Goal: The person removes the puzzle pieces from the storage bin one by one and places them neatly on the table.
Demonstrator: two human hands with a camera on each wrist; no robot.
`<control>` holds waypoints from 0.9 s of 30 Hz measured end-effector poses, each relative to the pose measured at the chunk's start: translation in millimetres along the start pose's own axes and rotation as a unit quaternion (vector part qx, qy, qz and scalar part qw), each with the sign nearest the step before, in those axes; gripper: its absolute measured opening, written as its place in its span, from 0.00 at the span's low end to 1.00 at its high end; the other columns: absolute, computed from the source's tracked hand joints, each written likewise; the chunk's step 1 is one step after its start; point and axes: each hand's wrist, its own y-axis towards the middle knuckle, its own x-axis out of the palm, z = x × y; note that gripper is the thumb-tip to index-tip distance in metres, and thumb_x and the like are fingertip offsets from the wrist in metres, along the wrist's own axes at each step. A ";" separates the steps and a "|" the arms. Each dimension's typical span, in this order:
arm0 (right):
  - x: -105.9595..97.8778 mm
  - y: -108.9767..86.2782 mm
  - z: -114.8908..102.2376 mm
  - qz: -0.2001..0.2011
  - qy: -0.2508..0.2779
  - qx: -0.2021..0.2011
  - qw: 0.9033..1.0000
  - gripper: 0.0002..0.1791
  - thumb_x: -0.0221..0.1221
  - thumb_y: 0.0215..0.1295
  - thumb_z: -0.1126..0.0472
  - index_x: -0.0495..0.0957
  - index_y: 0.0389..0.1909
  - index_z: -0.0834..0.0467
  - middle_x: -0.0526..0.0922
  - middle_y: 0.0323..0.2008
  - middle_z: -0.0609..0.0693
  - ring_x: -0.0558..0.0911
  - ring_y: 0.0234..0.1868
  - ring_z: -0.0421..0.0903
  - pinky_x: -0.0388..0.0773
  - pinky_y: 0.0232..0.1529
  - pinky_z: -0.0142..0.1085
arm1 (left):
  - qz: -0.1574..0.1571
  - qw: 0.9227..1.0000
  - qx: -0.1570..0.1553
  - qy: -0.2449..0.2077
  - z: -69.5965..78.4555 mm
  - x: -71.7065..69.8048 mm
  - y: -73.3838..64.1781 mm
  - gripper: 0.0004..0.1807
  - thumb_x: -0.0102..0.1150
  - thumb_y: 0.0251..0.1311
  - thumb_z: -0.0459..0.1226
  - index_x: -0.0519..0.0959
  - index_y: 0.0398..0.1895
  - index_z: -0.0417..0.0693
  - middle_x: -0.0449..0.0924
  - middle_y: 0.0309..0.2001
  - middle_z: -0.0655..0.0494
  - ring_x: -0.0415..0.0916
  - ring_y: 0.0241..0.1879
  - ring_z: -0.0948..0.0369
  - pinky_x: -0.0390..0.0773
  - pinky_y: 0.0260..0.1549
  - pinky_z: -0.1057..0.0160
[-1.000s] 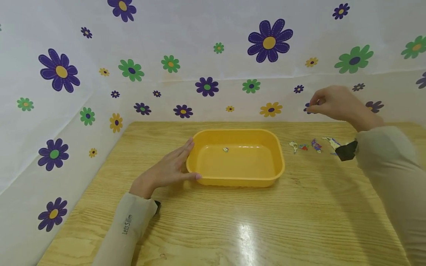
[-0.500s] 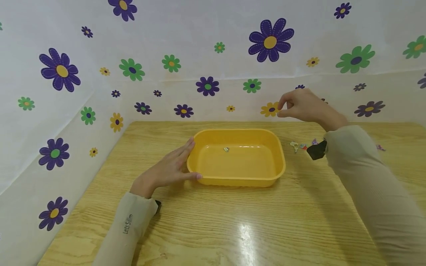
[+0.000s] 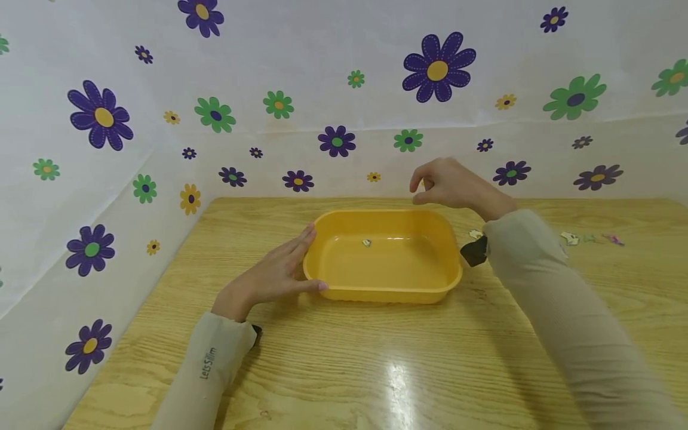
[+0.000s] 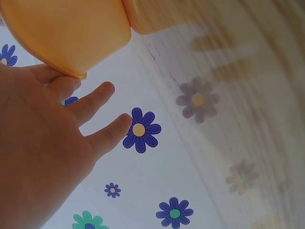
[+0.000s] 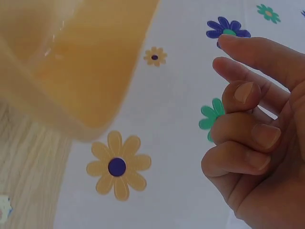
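A yellow plastic tray (image 3: 384,295) sits on the wooden table, with one small pale piece (image 3: 366,243) lying inside. My left hand (image 3: 269,278) rests against its left end, thumb on the front rim and straight fingers along the side. In the left wrist view, two fingers (image 4: 112,131) extend free of the rim. Above the tray's back right corner, my right hand (image 3: 448,184) hovers. Its thumb and index finger are apart, and nothing shows between them in the right wrist view; the other fingers (image 5: 243,131) are loosely curled.
Several small coloured cut-out pieces lie right of the tray: a whitish one (image 3: 570,239), a green one (image 3: 590,238) and a pink-purple one (image 3: 614,239). The right forearm covers others. A white flower-printed sheet (image 3: 301,65) stands behind the table and along its left.
My right hand has travelled left from above the cut-out pieces to the tray's back right corner, dipping slightly, and its fingertips have parted. The left hand and tray have stayed put.
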 end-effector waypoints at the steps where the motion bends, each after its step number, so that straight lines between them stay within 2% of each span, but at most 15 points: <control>1: 2.4 1.5 -1.6 -0.004 0.001 0.002 1.000 0.08 0.65 0.63 0.65 0.84 0.41 0.65 0.72 0.21 0.52 0.69 0.27 0.48 0.68 0.27 0.35 | -0.001 1.000 -0.001 0.001 0.1 0.0 0.0 0.64 0.58 0.58 0.70 0.39 0.82 0.43 0.34 0.82 0.49 0.40 0.79 0.47 0.48 0.74 0.42; 8: 19.4 12.6 -6.7 -0.033 0.001 -0.026 0.999 0.08 0.65 0.64 0.66 0.84 0.41 0.65 0.72 0.20 0.51 0.68 0.24 0.47 0.65 0.27 0.35 | 0.000 1.000 -0.002 0.006 0.9 -0.3 -0.3 0.64 0.58 0.58 0.71 0.40 0.82 0.43 0.35 0.82 0.48 0.41 0.79 0.45 0.48 0.73 0.41; 18: 39.0 24.8 -17.4 -0.082 0.011 -0.055 0.995 0.13 0.65 0.65 0.69 0.83 0.50 0.68 0.73 0.21 0.51 0.68 0.23 0.46 0.66 0.28 0.35 | 0.001 1.000 -0.002 0.004 0.3 -0.4 0.1 0.64 0.57 0.58 0.71 0.40 0.82 0.42 0.34 0.82 0.48 0.41 0.79 0.45 0.48 0.74 0.41; 24: 49.6 31.1 -25.5 -0.135 0.008 -0.048 0.990 0.16 0.65 0.65 0.69 0.82 0.53 0.68 0.75 0.27 0.52 0.69 0.27 0.46 0.66 0.31 0.35 | -0.002 1.000 -0.011 0.000 3.4 -1.4 -0.5 0.64 0.57 0.58 0.71 0.40 0.82 0.43 0.34 0.82 0.49 0.40 0.79 0.46 0.47 0.74 0.42; 27: 53.9 33.6 -28.7 -0.155 0.009 -0.036 0.987 0.17 0.65 0.65 0.69 0.82 0.54 0.67 0.72 0.25 0.51 0.68 0.26 0.45 0.66 0.31 0.35 | -0.005 1.000 -0.013 -0.001 3.7 -1.9 -0.9 0.64 0.57 0.58 0.71 0.40 0.82 0.43 0.33 0.82 0.50 0.40 0.79 0.46 0.47 0.74 0.41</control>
